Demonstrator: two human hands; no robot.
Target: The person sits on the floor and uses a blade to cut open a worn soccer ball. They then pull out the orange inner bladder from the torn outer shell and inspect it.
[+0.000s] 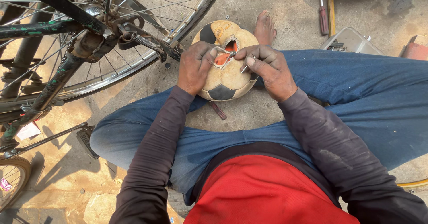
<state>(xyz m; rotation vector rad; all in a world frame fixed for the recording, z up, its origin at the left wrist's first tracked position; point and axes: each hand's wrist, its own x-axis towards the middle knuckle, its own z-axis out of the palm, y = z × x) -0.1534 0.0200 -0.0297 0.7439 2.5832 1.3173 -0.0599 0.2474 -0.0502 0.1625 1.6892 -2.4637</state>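
A person in a red top with dark long sleeves and blue jeans sits cross-legged on a stained concrete floor (249,112). Between the knees rests a worn tan football with black patches (225,79), torn open to show orange inside. The left hand (195,67) pinches the tear's edge; the right hand (267,68) grips a thin metal needle (244,68). Beyond stands a bicycle wheel with silver spokes (133,41); farther right lies a red-handled screwdriver (323,14).
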